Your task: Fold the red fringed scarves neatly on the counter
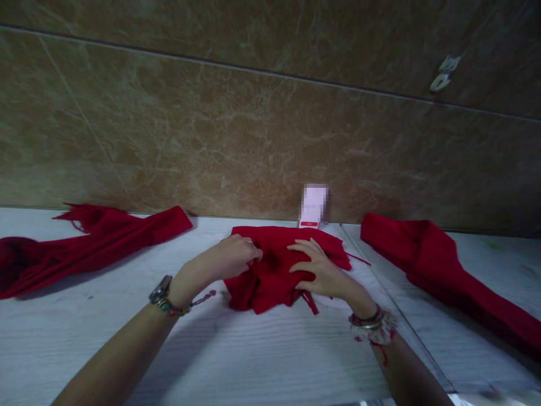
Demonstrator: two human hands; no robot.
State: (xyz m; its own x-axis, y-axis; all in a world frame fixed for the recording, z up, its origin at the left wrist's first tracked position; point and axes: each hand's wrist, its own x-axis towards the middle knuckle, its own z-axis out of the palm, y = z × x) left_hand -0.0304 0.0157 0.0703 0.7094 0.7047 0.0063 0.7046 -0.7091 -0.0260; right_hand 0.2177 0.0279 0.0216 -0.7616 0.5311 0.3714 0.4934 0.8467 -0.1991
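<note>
A crumpled red cloth lies on the pale wood-grain table, close to the wall. My left hand is closed, pinching a fold at the cloth's upper left. My right hand rests flat on the cloth's right part, fingers spread and pressing it down. Both wrists carry bracelets.
A long red cloth lies stretched out at the left and another red cloth at the right. A small white card leans against the brown marble wall. A seam runs across the table at the right.
</note>
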